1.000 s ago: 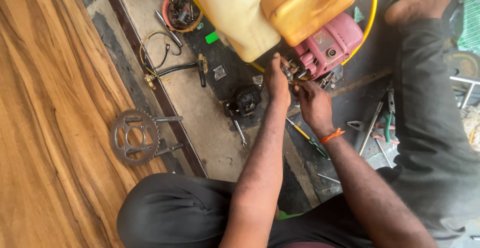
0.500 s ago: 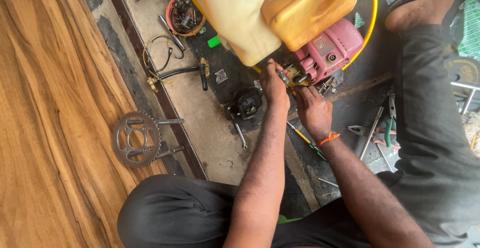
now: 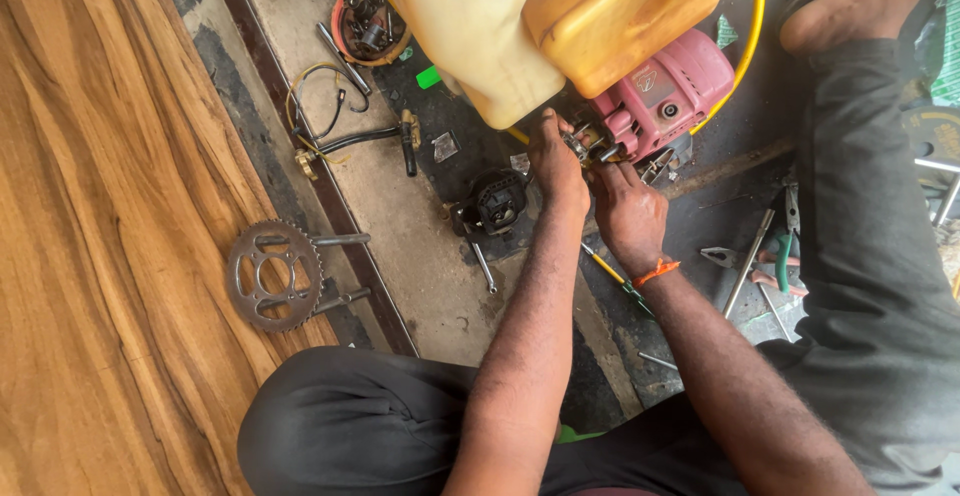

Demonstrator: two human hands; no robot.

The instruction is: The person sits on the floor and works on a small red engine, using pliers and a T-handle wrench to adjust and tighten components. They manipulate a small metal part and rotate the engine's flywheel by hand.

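Small metal fitting (image 3: 588, 144) beside the pink engine (image 3: 660, 96) is pinched by left hand (image 3: 556, 161) and right hand (image 3: 628, 206); the grip is apparently closed.

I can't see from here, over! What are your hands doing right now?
Left hand and right hand both on small metal part beside pink engine. Yellow tank close overhead. Grip unclear.
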